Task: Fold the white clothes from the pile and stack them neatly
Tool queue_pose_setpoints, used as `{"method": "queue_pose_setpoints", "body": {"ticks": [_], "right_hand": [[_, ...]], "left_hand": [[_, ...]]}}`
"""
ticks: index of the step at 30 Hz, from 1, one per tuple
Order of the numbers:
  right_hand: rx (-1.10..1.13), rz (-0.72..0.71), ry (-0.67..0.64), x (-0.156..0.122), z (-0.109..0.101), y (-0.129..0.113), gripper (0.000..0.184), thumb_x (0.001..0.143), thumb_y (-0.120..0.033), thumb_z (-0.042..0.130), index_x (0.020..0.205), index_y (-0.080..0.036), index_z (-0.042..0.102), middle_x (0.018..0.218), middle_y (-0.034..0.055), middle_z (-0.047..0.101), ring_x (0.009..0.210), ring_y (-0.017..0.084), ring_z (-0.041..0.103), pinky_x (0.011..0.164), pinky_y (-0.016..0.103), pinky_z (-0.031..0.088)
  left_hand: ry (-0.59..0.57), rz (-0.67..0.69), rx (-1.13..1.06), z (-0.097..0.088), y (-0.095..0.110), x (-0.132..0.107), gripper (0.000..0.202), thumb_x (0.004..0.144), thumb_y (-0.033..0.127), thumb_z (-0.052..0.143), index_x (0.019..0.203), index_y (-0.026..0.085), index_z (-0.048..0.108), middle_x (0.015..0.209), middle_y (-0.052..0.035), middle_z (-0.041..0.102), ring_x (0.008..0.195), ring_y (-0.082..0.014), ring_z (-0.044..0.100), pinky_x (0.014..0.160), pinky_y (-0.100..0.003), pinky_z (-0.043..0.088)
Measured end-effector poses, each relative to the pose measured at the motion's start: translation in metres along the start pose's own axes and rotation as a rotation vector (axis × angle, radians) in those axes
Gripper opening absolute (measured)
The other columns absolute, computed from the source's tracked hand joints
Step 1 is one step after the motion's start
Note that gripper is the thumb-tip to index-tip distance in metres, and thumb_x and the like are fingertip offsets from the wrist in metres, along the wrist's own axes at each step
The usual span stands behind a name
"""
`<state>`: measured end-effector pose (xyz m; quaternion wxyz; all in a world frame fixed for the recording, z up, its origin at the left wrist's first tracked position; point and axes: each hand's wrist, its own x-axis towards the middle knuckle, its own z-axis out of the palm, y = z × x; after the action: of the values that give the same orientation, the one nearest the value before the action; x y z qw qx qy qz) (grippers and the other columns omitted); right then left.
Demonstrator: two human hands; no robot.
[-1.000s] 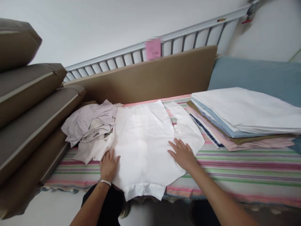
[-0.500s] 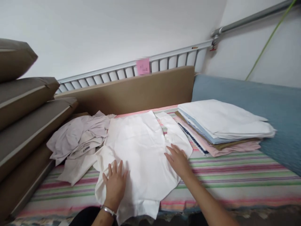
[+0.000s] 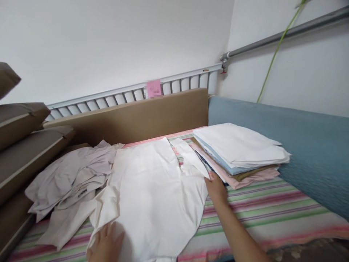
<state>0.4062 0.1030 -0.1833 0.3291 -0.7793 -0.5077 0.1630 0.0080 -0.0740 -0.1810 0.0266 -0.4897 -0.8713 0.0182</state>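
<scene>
A white shirt (image 3: 149, 193) lies spread on the striped bed cover, its body fairly flat and both sleeves out to the sides. At its right edge my right hand (image 3: 216, 187) pinches the bend of the right sleeve (image 3: 191, 156), close to the folded stack. My left hand (image 3: 105, 244) rests with fingers extended on the lower left of the shirt, below the bunched left sleeve (image 3: 105, 207); the frame's bottom edge cuts off its wrist.
Folded clothes (image 3: 237, 149), white on top, are stacked at the right. A crumpled pale garment pile (image 3: 73, 178) lies left, beside stacked brown cushions (image 3: 29, 153). A brown panel (image 3: 152, 114) and a radiator (image 3: 109, 102) run behind; a blue panel (image 3: 286, 131) stands at right.
My right hand has gone from lying spread on the shirt to gripping the right sleeve's outer edge. My left hand sits lower in view. The camera has turned slightly right and up.
</scene>
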Motion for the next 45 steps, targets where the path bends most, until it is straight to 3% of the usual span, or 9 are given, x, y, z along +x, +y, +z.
{"method": "queue_pose_setpoints", "body": {"ticks": [3, 6, 11, 17, 23, 28, 34, 39, 45], "right_hand": [[-0.061, 0.02, 0.015, 0.0, -0.004, -0.007, 0.047, 0.08, -0.032, 0.042, 0.124, -0.018, 0.048, 0.117, 0.0134, 0.058, 0.097, 0.026, 0.059, 0.075, 0.034, 0.044], [-0.092, 0.029, -0.018, 0.001, -0.007, -0.01, 0.043, 0.08, -0.03, 0.042, 0.121, -0.019, 0.05, 0.116, 0.0123, 0.058, 0.098, 0.025, 0.058, 0.074, 0.033, 0.044], [-0.161, 0.062, -0.071, 0.0, -0.012, -0.01, 0.036, 0.08, -0.028, 0.042, 0.113, -0.022, 0.055, 0.111, 0.0112, 0.059, 0.09, 0.025, 0.06, 0.068, 0.033, 0.045], [-0.146, 0.017, -0.077, 0.006, -0.014, -0.008, 0.028, 0.084, -0.031, 0.039, 0.087, -0.02, 0.064, 0.092, 0.0093, 0.066, 0.081, 0.022, 0.061, 0.062, 0.029, 0.042], [0.176, 0.043, -0.063, 0.014, -0.007, -0.009, 0.029, 0.082, -0.036, 0.04, 0.079, -0.018, 0.063, 0.077, 0.0052, 0.066, 0.073, 0.019, 0.06, 0.062, 0.026, 0.041], [0.169, 0.023, -0.081, 0.013, -0.003, -0.008, 0.023, 0.078, -0.03, 0.047, 0.091, -0.017, 0.061, 0.089, 0.0059, 0.066, 0.081, 0.019, 0.061, 0.068, 0.025, 0.041], [-0.046, 0.004, -0.218, 0.019, 0.001, -0.005, 0.024, 0.077, -0.033, 0.048, 0.086, -0.016, 0.063, 0.092, 0.0118, 0.066, 0.087, 0.024, 0.061, 0.07, 0.029, 0.042], [-0.073, 0.016, -0.315, 0.015, 0.007, -0.006, 0.031, 0.081, -0.034, 0.042, 0.097, -0.018, 0.064, 0.092, 0.0111, 0.067, 0.089, 0.025, 0.062, 0.07, 0.031, 0.042], [-0.06, 0.049, -0.456, -0.004, 0.001, -0.013, 0.035, 0.083, -0.037, 0.036, 0.087, -0.018, 0.065, 0.087, 0.0106, 0.069, 0.085, 0.025, 0.062, 0.067, 0.03, 0.041]], "left_hand": [[-0.046, 0.122, -0.018, -0.015, 0.034, 0.0, 0.048, 0.082, 0.042, 0.037, 0.125, 0.025, 0.049, 0.138, -0.0084, 0.042, 0.127, -0.0307, 0.036, 0.093, -0.055, 0.037], [0.073, 0.422, -0.063, -0.024, 0.092, -0.006, 0.048, 0.085, 0.038, 0.035, 0.129, 0.021, 0.045, 0.14, -0.0089, 0.038, 0.13, -0.0275, 0.031, 0.098, -0.049, 0.036], [0.208, 0.777, -0.141, -0.007, 0.164, -0.023, 0.051, 0.088, 0.041, 0.032, 0.137, 0.025, 0.032, 0.144, -0.0061, 0.031, 0.133, -0.0258, 0.024, 0.103, -0.049, 0.03], [0.251, 0.849, -0.11, 0.016, 0.171, -0.029, 0.054, 0.088, 0.04, 0.032, 0.14, 0.027, 0.023, 0.146, -0.0066, 0.026, 0.134, -0.0258, 0.021, 0.105, -0.05, 0.026], [0.18, 0.838, -0.183, 0.009, 0.166, -0.026, 0.051, 0.088, 0.039, 0.034, 0.138, 0.026, 0.029, 0.144, -0.0058, 0.032, 0.133, -0.0254, 0.026, 0.104, -0.049, 0.029], [0.036, 0.8, -0.428, -0.036, 0.199, 0.036, 0.048, 0.085, 0.037, 0.04, 0.129, 0.017, 0.044, 0.13, -0.0098, 0.05, 0.12, -0.021, 0.046, 0.099, -0.037, 0.038], [-0.112, 0.54, -0.471, -0.089, 0.324, 0.155, 0.044, 0.081, 0.03, 0.047, 0.119, 0.008, 0.048, 0.111, -0.0156, 0.061, 0.101, -0.0194, 0.058, 0.085, -0.028, 0.043], [-0.095, 0.385, -0.421, -0.081, 0.406, 0.218, 0.053, 0.075, 0.028, 0.053, 0.121, 0.005, 0.043, 0.117, -0.0228, 0.054, 0.109, -0.0289, 0.053, 0.085, -0.035, 0.043], [-0.092, 0.228, -0.44, -0.052, 0.432, 0.26, 0.05, 0.071, 0.018, 0.057, 0.12, 0.01, 0.046, 0.123, -0.0224, 0.05, 0.114, -0.0309, 0.05, 0.089, -0.038, 0.043]]}}
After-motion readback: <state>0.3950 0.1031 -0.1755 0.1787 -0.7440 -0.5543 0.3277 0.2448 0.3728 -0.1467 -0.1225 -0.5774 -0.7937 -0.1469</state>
